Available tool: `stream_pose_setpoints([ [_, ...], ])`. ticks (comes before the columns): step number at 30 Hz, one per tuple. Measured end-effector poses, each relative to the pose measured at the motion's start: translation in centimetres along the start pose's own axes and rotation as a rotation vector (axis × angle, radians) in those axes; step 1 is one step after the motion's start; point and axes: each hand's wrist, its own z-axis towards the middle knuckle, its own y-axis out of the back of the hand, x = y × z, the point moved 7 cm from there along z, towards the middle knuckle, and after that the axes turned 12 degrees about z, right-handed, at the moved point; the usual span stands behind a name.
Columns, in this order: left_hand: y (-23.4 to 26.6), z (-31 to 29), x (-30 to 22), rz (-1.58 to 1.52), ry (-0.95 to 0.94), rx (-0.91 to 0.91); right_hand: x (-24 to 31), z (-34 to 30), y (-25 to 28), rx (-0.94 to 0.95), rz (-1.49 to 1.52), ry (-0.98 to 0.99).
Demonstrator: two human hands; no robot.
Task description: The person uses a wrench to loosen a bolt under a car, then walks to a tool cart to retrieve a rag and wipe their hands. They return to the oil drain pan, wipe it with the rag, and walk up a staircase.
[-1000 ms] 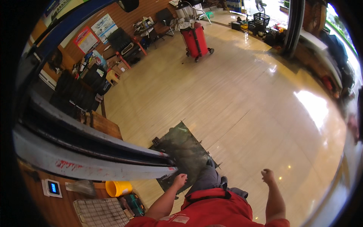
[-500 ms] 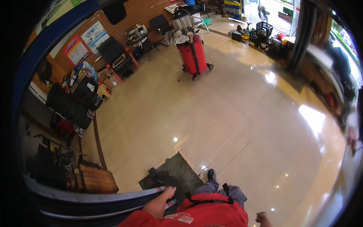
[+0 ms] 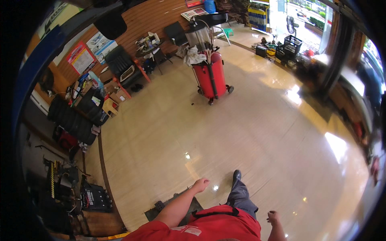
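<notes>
My left hand [image 3: 201, 185] hangs in front of me over the pale floor, its fingers loosely curled in with nothing visible in them. Beneath that forearm lies a dark metal plate [image 3: 192, 206] on the floor, partly hidden by the arm. At my right side, my right hand [image 3: 273, 217] hangs free, its fingers half bent and a little apart, holding nothing that I can see. Farther ahead stands a red wheeled tank [image 3: 206, 78] with a clear cylinder on top and pale rags [image 3: 194, 55] draped at its upper left.
Stacked tyres [image 3: 71, 120] and a black boxy machine [image 3: 95, 197] line the left side. A black chair [image 3: 119, 64] stands by the slatted wall. Back right are a black crate [image 3: 290, 44] and a dark post [image 3: 337, 56]. Glossy tiled floor [image 3: 249, 132] spreads ahead.
My left hand has left the long dark, silver-edged panel at lower left and swung forward; that panel is mostly out of view. The red tank appears nearer. My right hand has moved slightly up.
</notes>
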Motion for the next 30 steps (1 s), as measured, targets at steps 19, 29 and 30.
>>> stream_pose_setpoints([
  [19,7.7,6.4,10.4,-0.740,0.802,0.126,51.4,25.6,-17.5,0.164,-0.118,0.281],
  [29,29.3,28.5,15.9,-0.498,0.745,0.008,67.2,23.8,-35.0,0.241,0.108,0.207],
  [30,32.4,32.0,16.4,-0.454,0.684,-0.021,70.1,23.8,-37.3,0.269,0.106,0.256],
])
